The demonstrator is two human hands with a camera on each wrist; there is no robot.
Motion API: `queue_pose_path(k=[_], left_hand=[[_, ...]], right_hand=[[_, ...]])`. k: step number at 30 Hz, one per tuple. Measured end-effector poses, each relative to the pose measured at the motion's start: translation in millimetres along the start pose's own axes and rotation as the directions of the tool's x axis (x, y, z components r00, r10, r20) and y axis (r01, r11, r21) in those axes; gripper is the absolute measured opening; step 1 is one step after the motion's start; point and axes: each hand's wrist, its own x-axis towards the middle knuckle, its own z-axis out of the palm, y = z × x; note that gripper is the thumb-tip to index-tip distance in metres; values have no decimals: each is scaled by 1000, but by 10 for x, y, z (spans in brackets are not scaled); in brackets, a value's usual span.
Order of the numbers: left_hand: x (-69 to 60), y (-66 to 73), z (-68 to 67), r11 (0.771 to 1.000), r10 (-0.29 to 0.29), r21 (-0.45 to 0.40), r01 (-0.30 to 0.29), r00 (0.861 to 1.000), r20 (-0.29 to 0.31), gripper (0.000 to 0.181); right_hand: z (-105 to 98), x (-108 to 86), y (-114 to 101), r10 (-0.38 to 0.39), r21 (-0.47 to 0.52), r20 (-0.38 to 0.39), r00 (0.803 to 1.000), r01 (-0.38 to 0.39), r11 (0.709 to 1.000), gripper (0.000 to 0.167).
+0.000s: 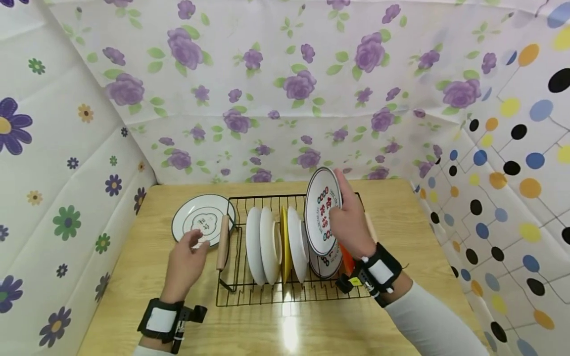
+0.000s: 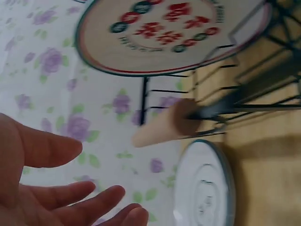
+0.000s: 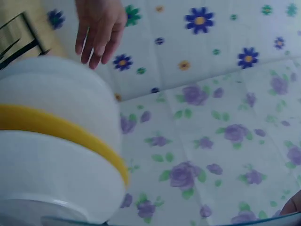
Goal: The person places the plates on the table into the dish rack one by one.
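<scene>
In the head view my right hand (image 1: pixel 352 222) grips the right edge of a white plate (image 1: pixel 314 215) with red characters and a dark rim. It holds the plate tilted upright above the right part of a black wire dish rack (image 1: pixel 238 199). My left hand (image 1: pixel 184 264), fingers loosely bent and holding nothing, hovers near a white plate (image 1: pixel 181 223) with a dark rim lying left of the rack. The left wrist view shows this hand (image 2: pixel 61 188) apart from the rack's wooden handle (image 2: pixel 162 125). Only the held plate's rim (image 3: pixel 263 221) shows in the right wrist view.
Standing in the rack are white plates (image 1: pixel 254 247), a yellow plate (image 1: pixel 285 252), another printed plate (image 1: pixel 328 267) and something orange (image 1: pixel 348 258). A wooden handle (image 1: pixel 222 242) is on the rack's left side. Patterned cloth (image 1: pixel 267 89) encloses the wooden table (image 1: pixel 338 326) at the back and sides.
</scene>
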Motion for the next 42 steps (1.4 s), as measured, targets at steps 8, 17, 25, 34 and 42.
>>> queue_pose_path(k=[8, 17, 25, 34, 42], left_hand=[[31, -173, 263, 999, -22, 50, 10, 971, 236, 61], [68, -129, 363, 994, 45, 83, -66, 974, 223, 56], [79, -155, 364, 994, 45, 92, -66, 976, 213, 56], [78, -181, 339, 996, 42, 69, -59, 974, 223, 55], [58, -177, 345, 997, 23, 73, -39, 977, 212, 56]], right_hand=[[284, 83, 465, -37, -252, 155, 987, 76, 965, 91], [421, -3, 845, 32, -299, 172, 985, 22, 954, 81], [510, -32, 896, 72, -312, 227, 971, 3, 950, 64], [337, -177, 629, -17, -252, 161, 987, 58, 966, 66], [-439, -372, 422, -44, -291, -74, 996, 20, 957, 64]])
